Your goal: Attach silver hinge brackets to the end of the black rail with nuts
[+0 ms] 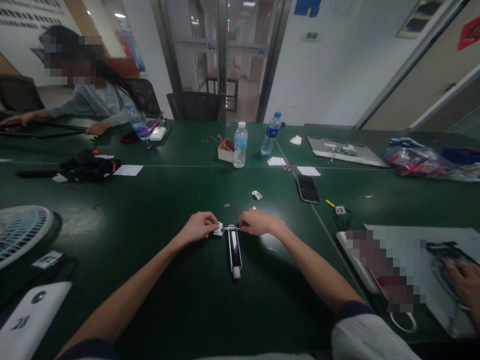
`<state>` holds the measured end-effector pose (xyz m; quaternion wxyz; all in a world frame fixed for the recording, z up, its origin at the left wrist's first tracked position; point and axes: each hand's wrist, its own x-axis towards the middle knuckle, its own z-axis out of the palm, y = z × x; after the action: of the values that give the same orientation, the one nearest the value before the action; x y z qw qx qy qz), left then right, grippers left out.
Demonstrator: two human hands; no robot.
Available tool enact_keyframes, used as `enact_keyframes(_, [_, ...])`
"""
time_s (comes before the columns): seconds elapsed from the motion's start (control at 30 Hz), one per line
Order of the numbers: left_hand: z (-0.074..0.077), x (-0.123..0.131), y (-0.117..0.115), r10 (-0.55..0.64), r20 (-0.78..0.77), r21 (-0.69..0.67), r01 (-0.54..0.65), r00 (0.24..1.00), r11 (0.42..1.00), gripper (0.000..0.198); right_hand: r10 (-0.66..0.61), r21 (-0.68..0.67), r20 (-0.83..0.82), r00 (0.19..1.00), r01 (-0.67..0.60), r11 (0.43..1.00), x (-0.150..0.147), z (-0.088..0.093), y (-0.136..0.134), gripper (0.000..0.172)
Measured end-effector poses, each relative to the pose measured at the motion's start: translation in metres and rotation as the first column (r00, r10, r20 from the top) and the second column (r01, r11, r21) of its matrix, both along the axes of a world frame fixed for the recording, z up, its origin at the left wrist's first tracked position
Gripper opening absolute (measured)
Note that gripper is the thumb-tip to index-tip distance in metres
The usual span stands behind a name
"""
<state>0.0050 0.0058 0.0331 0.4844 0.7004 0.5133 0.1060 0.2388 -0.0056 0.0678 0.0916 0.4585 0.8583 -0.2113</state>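
Head view: a broad green table (168,190) spreads under everything, and both bare hands meet near its middle. The right hand (258,221) has its fingers bent in at the right end of a crossbar, though whether they grip the bar itself I cannot tell; the left hand (195,227) pinches a small bracket. Between them and towards the wearer lies a slim silver-edged device (234,247) — its long axis running away from the body, far end leaning slightly left. The thin crossbar (231,228) lies across that far end, roughly square to it — the right hand's fingers nearer, the left's kept off by the bracket (219,230) at the bar's left end. Beyond sit two tiny rings (226,205)
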Motion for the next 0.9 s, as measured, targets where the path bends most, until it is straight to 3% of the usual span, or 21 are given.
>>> enact_keyframes(0.27, [0.006,0.006,-0.005,-0.029,-0.036,0.023,0.03,0.999,0.999,0.024,0.041,0.003,0.014,0.999,-0.041,0.999,-0.001,0.001,0.0,0.018])
enact_keyframes(0.47, [0.015,0.005,-0.007,-0.131,-0.117,0.097,0.142,0.984,0.985,0.023,0.022,-0.049,-0.024,0.999,-0.023,0.999,0.003,-0.001,0.003,0.018])
enact_keyframes(0.57, [0.014,0.002,-0.006,-0.172,-0.132,0.132,0.19,0.976,0.973,0.024,-0.04,-0.067,-0.087,0.995,0.034,0.997,0.014,-0.006,0.013,0.019])
enact_keyframes(0.63, [0.013,-0.001,-0.005,-0.199,-0.136,0.139,0.218,0.971,0.966,0.026,-0.144,0.02,-0.125,0.982,0.148,0.989,0.025,-0.012,0.022,0.02])
enact_keyframes(0.77, [0.01,-0.004,-0.003,-0.259,-0.163,0.154,0.283,0.952,0.946,0.031,-0.399,0.289,-0.183,0.898,0.437,0.852,0.047,-0.03,0.04,0.025])
enact_keyframes(0.83, [0.008,-0.005,-0.003,-0.281,-0.169,0.148,0.306,0.945,0.94,0.032,-0.456,0.333,-0.202,0.867,0.498,0.8,0.054,-0.039,0.045,0.027])
enact_keyframes(0.9, [0.008,-0.005,-0.003,-0.295,-0.176,0.144,0.321,0.939,0.936,0.032,-0.481,0.33,-0.213,0.85,0.526,0.784,0.056,-0.047,0.047,0.027])
